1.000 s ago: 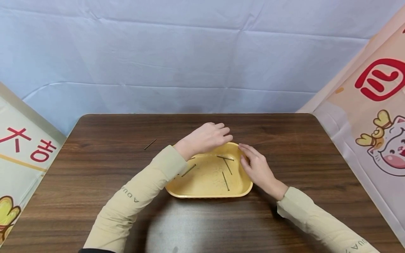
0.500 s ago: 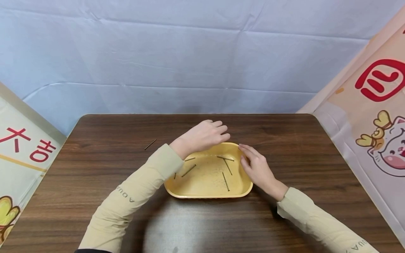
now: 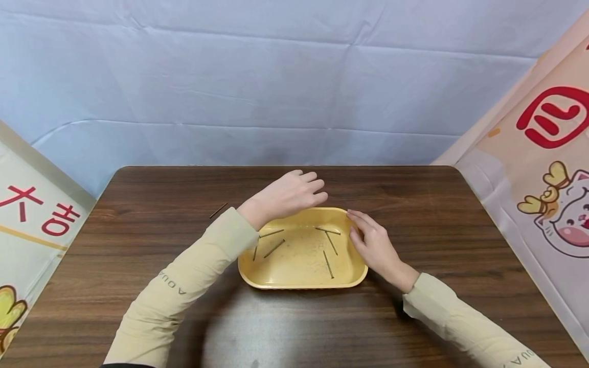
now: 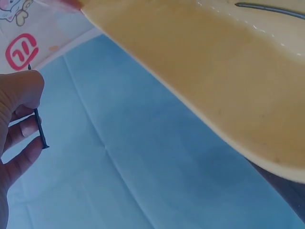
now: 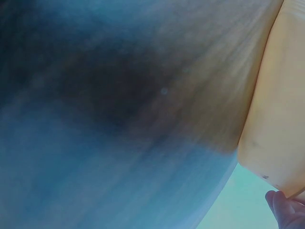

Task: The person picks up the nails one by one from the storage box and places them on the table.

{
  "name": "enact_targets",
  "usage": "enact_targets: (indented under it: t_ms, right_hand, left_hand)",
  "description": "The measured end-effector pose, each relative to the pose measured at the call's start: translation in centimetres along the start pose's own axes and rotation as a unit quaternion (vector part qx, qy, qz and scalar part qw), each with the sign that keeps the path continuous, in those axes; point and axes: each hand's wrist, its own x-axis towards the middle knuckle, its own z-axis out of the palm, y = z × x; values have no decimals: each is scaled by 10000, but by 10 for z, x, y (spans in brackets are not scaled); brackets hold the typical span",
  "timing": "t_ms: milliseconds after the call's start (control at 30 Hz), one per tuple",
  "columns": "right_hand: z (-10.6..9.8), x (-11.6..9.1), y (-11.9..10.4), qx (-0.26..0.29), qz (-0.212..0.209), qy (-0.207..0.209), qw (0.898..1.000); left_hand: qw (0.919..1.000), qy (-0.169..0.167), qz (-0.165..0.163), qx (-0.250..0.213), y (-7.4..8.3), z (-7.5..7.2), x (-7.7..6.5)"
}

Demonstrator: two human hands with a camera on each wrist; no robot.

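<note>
A yellow plastic tray (image 3: 294,278) stands mid-table with several dark nails (image 3: 274,248) scattered in it. My left hand (image 3: 290,194) hovers over the tray's far edge. In the left wrist view it pinches a nail (image 4: 39,125) between thumb and fingers, head end down in that view; from the head camera this nail is hidden behind the hand. My right hand (image 3: 377,248) rests at the tray's right end, its fingertips along the rim and its thumb apart from them. The right wrist view shows those fingers (image 5: 283,210) at the tray's corner.
One more nail (image 3: 218,210) lies on the dark wooden table (image 3: 138,245), left of the tray. A pale cloth backdrop (image 3: 230,92) hangs behind the table's far edge. Printed banners (image 3: 552,204) flank both sides.
My left hand has drifted left and slightly away along the tray's far edge, uncovering nails at the tray's left end. The right hand and the tray have stayed put.
</note>
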Motion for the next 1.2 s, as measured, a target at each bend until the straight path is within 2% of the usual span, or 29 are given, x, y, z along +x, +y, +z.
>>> enact_targets:
  t_ms: [233,533,700,1200]
  right_hand:
    - [-1,0,-1,5,-22,6,10000]
    - [0,0,-1,7,-64,49,10000]
    - [0,0,0,27,-56,49,10000]
    - [0,0,0,60,-70,52,9999]
  left_hand:
    - [9997,198,49,163,-3,-2,-6]
    - [9997,122,0,203,-7,-10,-16]
    - [9996,147,-72,219,-10,-13,-21]
    - [9979,501,-411,-29,-18,-22,-33]
